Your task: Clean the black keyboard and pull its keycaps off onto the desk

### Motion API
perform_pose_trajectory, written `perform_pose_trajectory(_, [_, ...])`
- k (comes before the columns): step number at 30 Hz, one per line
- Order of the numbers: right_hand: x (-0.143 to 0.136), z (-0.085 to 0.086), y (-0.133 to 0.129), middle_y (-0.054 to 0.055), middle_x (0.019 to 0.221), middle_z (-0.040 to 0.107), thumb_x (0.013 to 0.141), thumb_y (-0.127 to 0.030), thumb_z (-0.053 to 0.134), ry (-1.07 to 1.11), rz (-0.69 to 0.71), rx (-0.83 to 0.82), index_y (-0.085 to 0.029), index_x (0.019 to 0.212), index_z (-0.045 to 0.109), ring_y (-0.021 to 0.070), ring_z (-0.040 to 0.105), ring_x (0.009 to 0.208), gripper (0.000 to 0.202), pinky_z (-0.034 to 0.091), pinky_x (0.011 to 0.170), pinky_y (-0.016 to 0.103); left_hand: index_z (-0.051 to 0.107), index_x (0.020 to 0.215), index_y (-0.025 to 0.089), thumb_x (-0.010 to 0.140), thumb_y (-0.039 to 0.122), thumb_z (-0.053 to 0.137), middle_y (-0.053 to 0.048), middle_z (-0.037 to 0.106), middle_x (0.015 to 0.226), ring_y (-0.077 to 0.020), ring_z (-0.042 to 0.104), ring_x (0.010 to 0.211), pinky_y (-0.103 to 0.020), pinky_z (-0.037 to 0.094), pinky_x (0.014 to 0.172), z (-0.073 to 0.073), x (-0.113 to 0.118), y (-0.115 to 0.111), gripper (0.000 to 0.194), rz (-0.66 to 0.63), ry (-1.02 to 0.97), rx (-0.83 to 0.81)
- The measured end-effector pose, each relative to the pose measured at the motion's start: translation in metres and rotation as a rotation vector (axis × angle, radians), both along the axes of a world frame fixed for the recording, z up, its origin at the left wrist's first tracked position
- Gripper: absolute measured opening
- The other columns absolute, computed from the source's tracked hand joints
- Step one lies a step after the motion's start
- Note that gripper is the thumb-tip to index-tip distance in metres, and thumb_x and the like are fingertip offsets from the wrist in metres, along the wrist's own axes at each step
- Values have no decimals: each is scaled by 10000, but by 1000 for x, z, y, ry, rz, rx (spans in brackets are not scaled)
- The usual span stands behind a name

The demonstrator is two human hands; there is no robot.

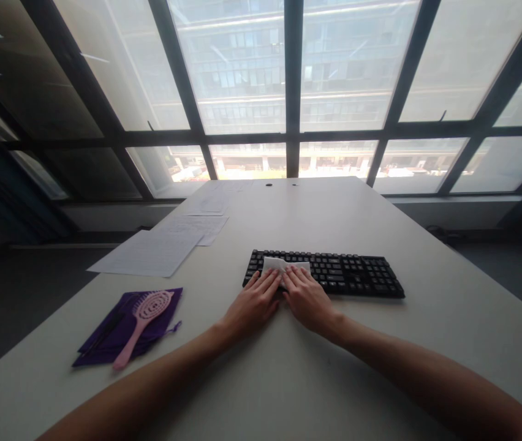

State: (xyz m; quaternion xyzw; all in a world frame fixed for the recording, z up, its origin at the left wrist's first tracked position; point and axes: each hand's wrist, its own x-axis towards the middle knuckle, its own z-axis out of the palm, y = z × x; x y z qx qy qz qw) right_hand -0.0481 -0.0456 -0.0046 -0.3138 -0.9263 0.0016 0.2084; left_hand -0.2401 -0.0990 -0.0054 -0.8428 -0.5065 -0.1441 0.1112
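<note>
A black keyboard lies across the white table. On its left part rests a white tissue or cloth, spread flat over some keys. My left hand lies on the left side of the cloth, with its fingers stretched forward. Beside it, my right hand presses on the cloth's right side, fingers also extended. The fingertips of both hands nearly meet at the middle of the cloth. Both palms are turned down, and the cloth under the fingers is partly hidden.
To the left, a pink hairbrush lies on a purple pouch. Printed paper sheets spread along the table's left edge farther back. Large windows stand beyond the table's far end.
</note>
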Motion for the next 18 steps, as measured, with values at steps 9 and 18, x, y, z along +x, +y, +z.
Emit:
perform_pose_trajectory(9, [1, -4, 4, 211, 1539, 410, 942, -252, 531, 43, 47, -53, -34, 1471, 455, 294, 345, 1461, 577, 303, 1203, 455, 425, 1486, 141, 973, 286, 484, -149, 465, 1516, -265, 421, 1424, -487, 334, 1197, 3, -1, 3, 535, -18, -42, -12])
perform_pose_trajectory(18, [7, -3, 18, 158, 1567, 390, 955, -308, 550, 36, 168, -18, -72, 1496, 424, 263, 306, 1481, 603, 260, 1225, 420, 548, 1383, 133, 963, 270, 495, -155, 580, 1408, -272, 542, 1315, -466, 399, 1157, 10, 4, -1, 444, 16, -53, 33])
